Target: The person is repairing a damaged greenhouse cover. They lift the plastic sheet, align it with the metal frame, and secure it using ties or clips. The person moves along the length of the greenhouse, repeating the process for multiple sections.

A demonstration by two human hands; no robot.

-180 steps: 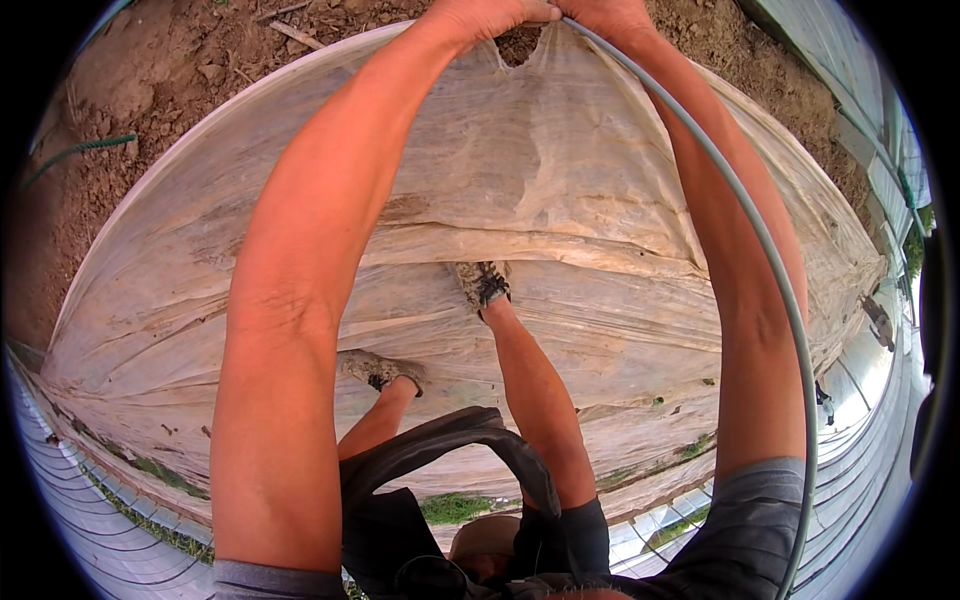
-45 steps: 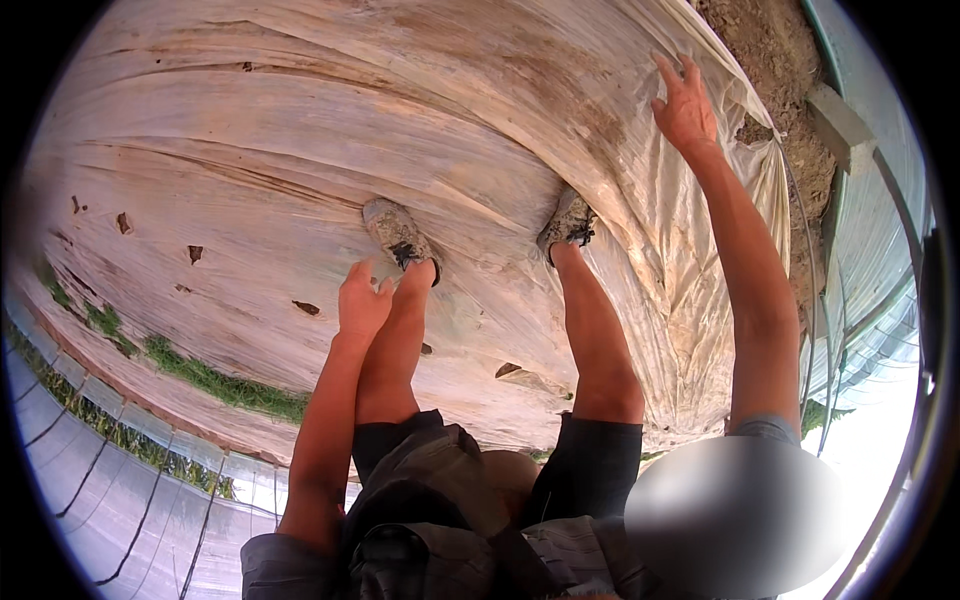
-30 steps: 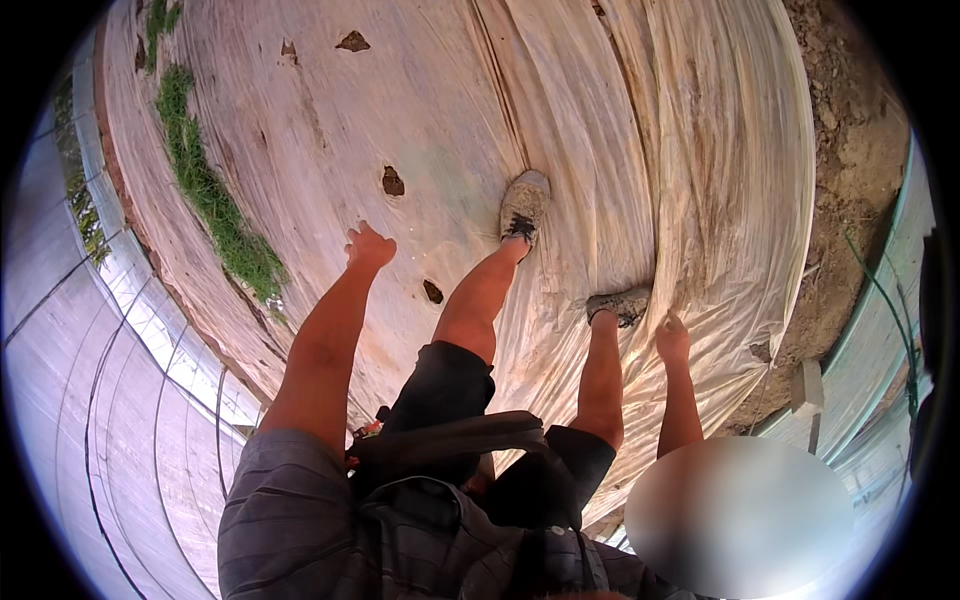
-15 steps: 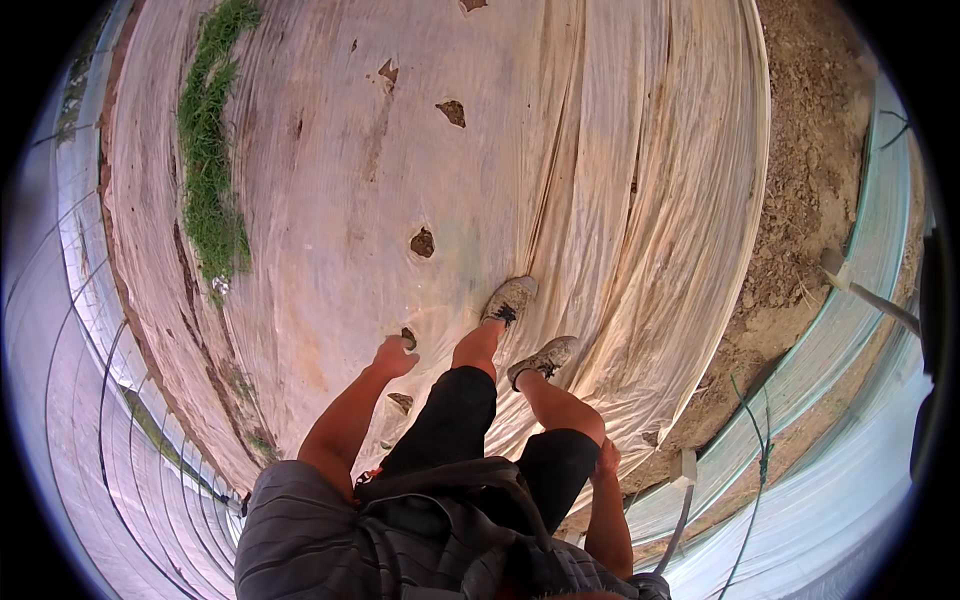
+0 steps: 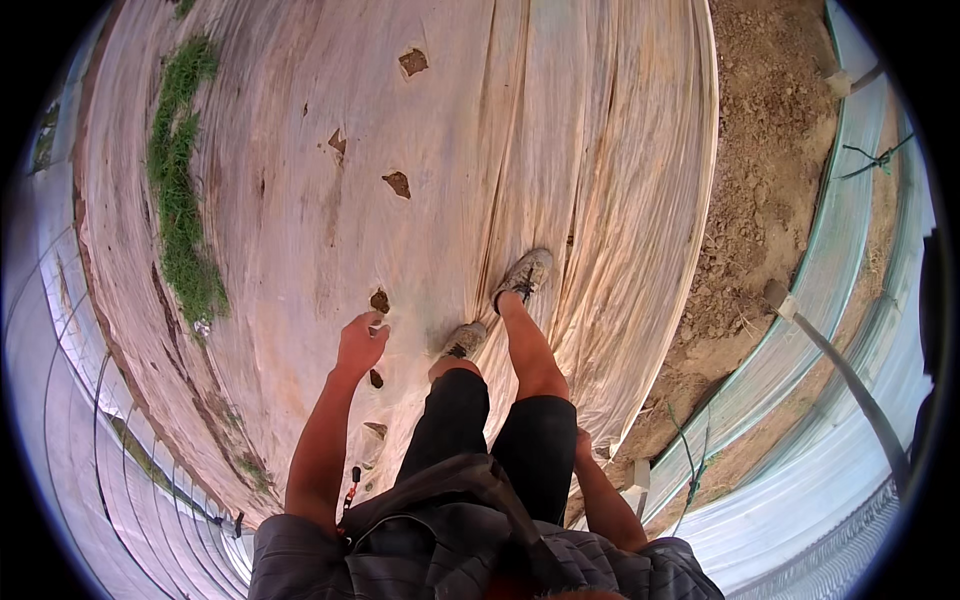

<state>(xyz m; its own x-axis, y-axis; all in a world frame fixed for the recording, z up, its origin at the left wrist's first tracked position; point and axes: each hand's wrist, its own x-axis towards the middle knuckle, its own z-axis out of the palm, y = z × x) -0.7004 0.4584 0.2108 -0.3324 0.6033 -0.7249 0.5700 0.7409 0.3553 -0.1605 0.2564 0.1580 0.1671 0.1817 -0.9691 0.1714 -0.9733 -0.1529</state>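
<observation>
My left hand [image 5: 362, 343] reaches forward over the pale plastic film [image 5: 300, 280], just short of a ragged soil hole [image 5: 379, 300]. Its fingers are curled in toward the thumb; a small greyish spot shows between them, too small to name. Another soil hole [image 5: 376, 379] lies beside the left wrist. My right hand [image 5: 583, 446] is down beside my right thigh, mostly hidden by the dark shorts [image 5: 535, 450], so its fingers do not show.
More torn holes [image 5: 397, 185] dot the film ahead. A strip of green grass [image 5: 182, 200] grows at the left. Along the right side runs bare brown soil [image 5: 765, 170], then translucent sheeting [image 5: 850, 210] and a grey bent pole [image 5: 850, 375]. My shoes [image 5: 525, 275] stand on the film.
I have stepped forward along the film, with my right foot now ahead of the left. My left hand has moved on to a hole farther along. The right hand stays by the thigh.
</observation>
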